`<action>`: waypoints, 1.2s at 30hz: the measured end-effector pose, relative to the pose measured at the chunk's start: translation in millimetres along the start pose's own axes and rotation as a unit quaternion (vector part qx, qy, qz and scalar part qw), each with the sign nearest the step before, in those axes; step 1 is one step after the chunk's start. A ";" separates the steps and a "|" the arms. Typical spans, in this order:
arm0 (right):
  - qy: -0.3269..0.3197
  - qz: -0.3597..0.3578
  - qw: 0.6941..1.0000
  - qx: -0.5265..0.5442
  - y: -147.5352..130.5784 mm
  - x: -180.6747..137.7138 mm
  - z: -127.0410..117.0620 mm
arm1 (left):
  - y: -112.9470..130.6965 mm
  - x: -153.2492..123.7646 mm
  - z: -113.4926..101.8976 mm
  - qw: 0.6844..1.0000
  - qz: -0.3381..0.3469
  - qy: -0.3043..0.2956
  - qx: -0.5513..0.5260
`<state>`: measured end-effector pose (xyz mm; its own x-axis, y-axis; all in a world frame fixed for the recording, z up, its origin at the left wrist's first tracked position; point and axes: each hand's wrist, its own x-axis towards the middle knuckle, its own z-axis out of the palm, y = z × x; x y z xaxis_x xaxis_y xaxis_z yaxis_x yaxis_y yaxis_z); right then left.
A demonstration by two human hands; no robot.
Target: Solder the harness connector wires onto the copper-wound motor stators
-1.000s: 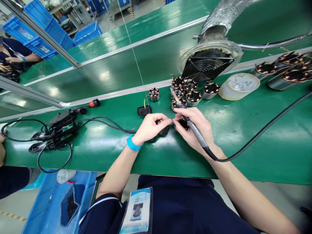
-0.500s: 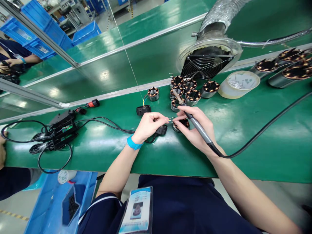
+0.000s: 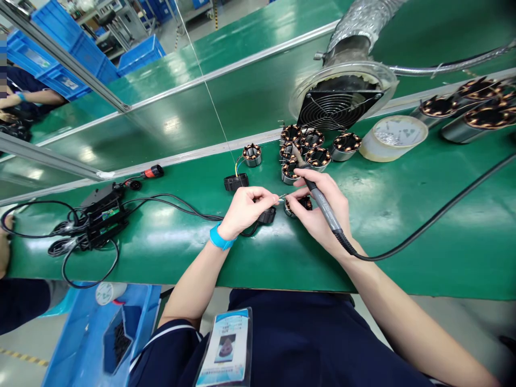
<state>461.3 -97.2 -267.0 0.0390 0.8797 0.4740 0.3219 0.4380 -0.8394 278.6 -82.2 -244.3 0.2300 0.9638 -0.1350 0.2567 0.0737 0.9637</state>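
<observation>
My left hand (image 3: 250,207) pinches a thin wire (image 3: 281,198) between thumb and forefinger. Across from it, my right hand (image 3: 322,207) holds a soldering iron (image 3: 322,202), its tip pointing up and away over the stators. The right thumb and a fingertip also close in at the wire's far end. Partly hidden behind those fingers is a copper-wound motor stator (image 3: 305,205). A black plastic housing (image 3: 267,215) lies under my left hand, with a black cable (image 3: 189,209) trailing left. Farther back, another black housing (image 3: 236,183) is joined by coloured wires to a stator (image 3: 252,155).
Several stators (image 3: 312,138) stand behind my right hand, below a fume extractor (image 3: 334,105). A white tub (image 3: 393,138) and larger stators (image 3: 479,115) are at right. Cabled black units (image 3: 102,212) lie left. A blue bin (image 3: 137,333) sits below the bench edge; another person's arm (image 3: 4,247) is far left.
The soldering iron has tilted a little in my right hand, its cable end shifting left. My hands are otherwise nearly in the same place at the wire.
</observation>
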 end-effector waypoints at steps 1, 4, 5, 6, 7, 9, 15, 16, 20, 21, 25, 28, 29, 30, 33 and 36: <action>0.009 0.003 1.000 0.002 -0.7 -1.4 -0.8 | -0.1 -0.2 0.2 1.000 0.001 0.002 0.005; 0.051 0.016 0.999 0.000 -3.5 -7.0 -6.1 | -1.1 -0.4 1.1 1.000 0.001 0.005 0.013; 0.070 0.021 0.997 -0.003 -4.5 -9.2 -8.6 | -1.5 -0.4 1.6 1.000 0.001 0.005 0.014; 0.090 0.024 0.996 -0.004 -5.3 -11.5 -11.2 | -1.7 -0.4 1.9 1.000 0.000 0.005 0.015; 0.110 0.025 0.994 0.000 -6.0 -13.8 -13.9 | -1.9 -0.5 2.3 1.000 0.000 0.006 0.015; 0.137 0.018 0.990 0.014 -6.6 -18.2 -18.9 | -1.7 -0.6 2.7 1.000 0.001 0.008 0.014; 0.129 -0.013 0.992 0.007 -2.2 -24.6 -24.3 | 1.3 -1.4 2.6 1.000 -0.003 0.013 0.015; 0.126 -0.016 0.992 0.002 -1.0 -24.7 -24.1 | 1.8 -1.5 2.6 1.000 -0.006 0.014 0.016; 0.109 -0.018 0.994 -0.004 2.3 -24.2 -22.8 | 3.0 -2.3 3.2 1.000 -0.009 0.014 0.019; 0.105 -0.015 0.994 -0.003 2.5 -23.9 -22.7 | 3.2 -2.3 3.4 1.000 -0.009 0.015 0.019; 0.102 -0.002 0.994 0.026 -0.2 -21.4 -21.7 | 3.5 -2.2 3.5 1.000 -0.012 0.018 0.022; 0.110 0.013 0.991 0.076 -4.4 -18.8 -20.7 | 3.0 -2.1 3.2 1.000 -0.006 0.016 0.023; 0.116 0.020 0.989 0.093 -5.6 -18.1 -20.5 | 2.5 -2.1 3.0 1.000 -0.004 0.015 0.024; 0.125 0.027 0.986 0.108 -6.5 -17.6 -20.4 | 2.0 -2.0 2.9 1.000 -0.003 0.014 0.024; 0.154 0.040 0.978 0.135 -7.5 -17.0 -20.9 | 0.3 -1.9 2.6 1.000 0.001 0.013 0.022; 0.163 0.038 0.975 0.148 -7.0 -16.8 -21.5 | 0.1 -1.7 3.0 1.000 0.002 0.013 0.015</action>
<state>478.7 -119.1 -263.3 0.3669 0.8267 0.4265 0.0211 0.4510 -0.8923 281.0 -84.6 -244.7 0.2072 0.9702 -0.1253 0.2842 0.0629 0.9567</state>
